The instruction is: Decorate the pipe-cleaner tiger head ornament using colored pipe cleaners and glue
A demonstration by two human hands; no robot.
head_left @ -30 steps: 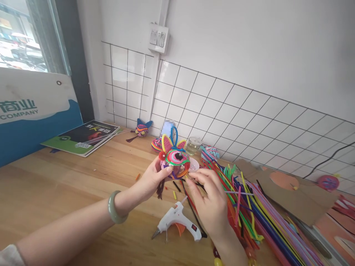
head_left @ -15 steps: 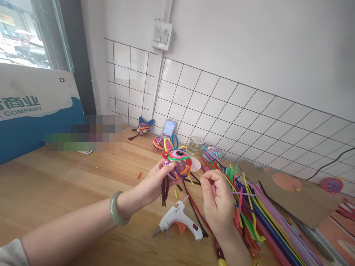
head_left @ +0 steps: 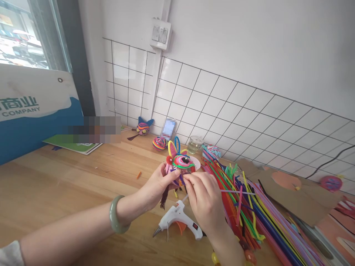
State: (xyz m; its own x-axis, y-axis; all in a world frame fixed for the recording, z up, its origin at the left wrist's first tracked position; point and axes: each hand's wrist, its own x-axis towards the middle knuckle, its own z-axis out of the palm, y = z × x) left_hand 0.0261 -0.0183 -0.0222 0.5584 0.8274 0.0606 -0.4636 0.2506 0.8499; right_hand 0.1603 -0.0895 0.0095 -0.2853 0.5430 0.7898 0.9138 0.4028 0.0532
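My left hand (head_left: pixel 154 186) grips a colourful pipe-cleaner animal ornament (head_left: pixel 181 159), with pink ears edged in yellow, a big eye, a blue loop on top and a dark tassel hanging below. Against its lower right side, my right hand (head_left: pixel 203 192) is closed in a pinch; whatever lies between those fingertips is hidden. Under the hands a white hot glue gun (head_left: pixel 177 218) rests on the table, its nozzle pointing left. To the right of my right hand lies a big bundle of pipe cleaners (head_left: pixel 266 214) in many colours.
Farther back stand a finished blue-eared ornament (head_left: pixel 143 126), a striped ball (head_left: pixel 159 143), a phone (head_left: pixel 169 129) and a lidded glass jar (head_left: pixel 195 145). Cardboard (head_left: pixel 299 199) lies at the right. A wire grid (head_left: pixel 199 92) leans on the wall; a green booklet (head_left: pixel 80 146) sits left.
My right hand has moved left and now touches the ornament, where before it was apart from it. The ornament has shifted slightly right and turned a little in my left hand.
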